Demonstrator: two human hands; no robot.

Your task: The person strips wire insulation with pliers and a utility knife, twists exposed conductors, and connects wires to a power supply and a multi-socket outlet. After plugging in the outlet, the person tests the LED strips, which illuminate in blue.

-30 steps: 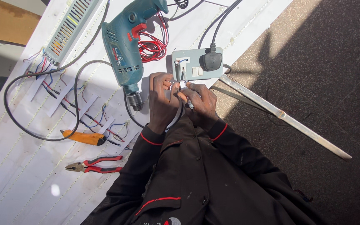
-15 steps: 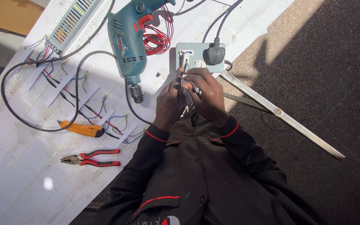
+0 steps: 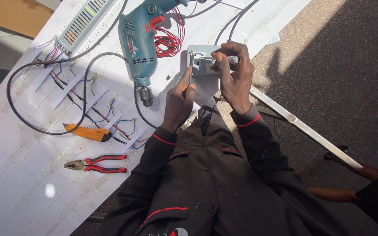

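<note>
White panel surface carried a teal electric drill; your left hand steadied the grey socket box, your right hand gripped a thin white-handled tool.

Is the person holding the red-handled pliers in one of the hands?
No, the pliers lie on the white board, apart from both hands; the left hand and right hand are at the grey socket box.

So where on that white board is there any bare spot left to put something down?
The widest bare patch of the white board lies below the red-handled pliers, toward its lower left corner. Above that it is crowded: orange knife, black cable loop, small coloured wires, teal drill. Both hands, left hand and right hand, fill the socket box area.
</note>
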